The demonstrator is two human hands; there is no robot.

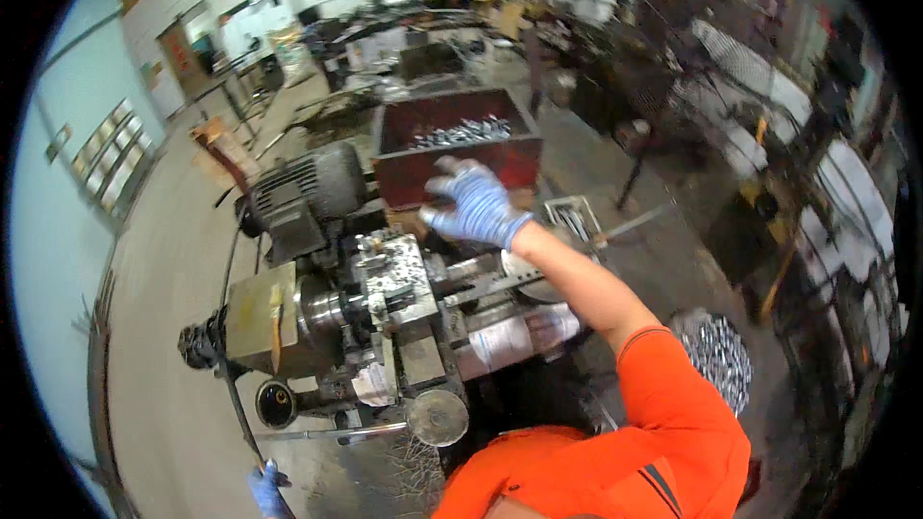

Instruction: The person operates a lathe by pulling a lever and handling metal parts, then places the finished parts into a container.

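Observation:
My right hand (pixel 478 207), in a blue-and-white striped glove, reaches over the machine with its fingers spread and nothing in them. It is just in front of a dark red metal bin (pixel 457 176), which holds a heap of small shiny metal parts (pixel 463 133). Below that hand lies the chip-strewn tool slide (pixel 396 279) of a small lathe, beside its round metal chuck (pixel 322 312). At the lower left my left hand (pixel 269 488), gloved too, is closed around the lower end of a long dark lever (pixel 236 404). Its fingers show only in part.
A finned electric motor (pixel 312 187) sits behind the lathe's headstock, on which a brush (pixel 276 327) lies. A round container of small metal parts (pixel 713 360) stands at right. A small tray (pixel 573 219) is beside the bin. A large fan (pixel 673 34) stands at the back right.

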